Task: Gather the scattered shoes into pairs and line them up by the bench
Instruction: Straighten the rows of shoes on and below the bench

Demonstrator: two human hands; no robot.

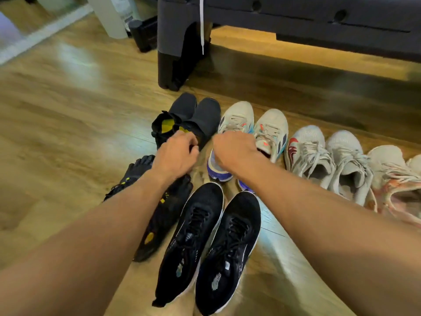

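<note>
Bare left forearm [102, 215], bare right forearm [323, 201], bare left hand [176, 155], bare right hand [233, 151]

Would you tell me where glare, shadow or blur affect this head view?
Head view: glare streaks the wood floor at left; deep shadow lies under the bench; the pale shoe at the right edge looks soft and stretched.

Left arm: bare, extended forward.
Left hand [175, 153]: back facing up, fingers curled under; grip hidden.
Right arm: bare, extended forward and inward.
Right hand [234, 149]: back facing up, fingers curled under; grip hidden.
</note>
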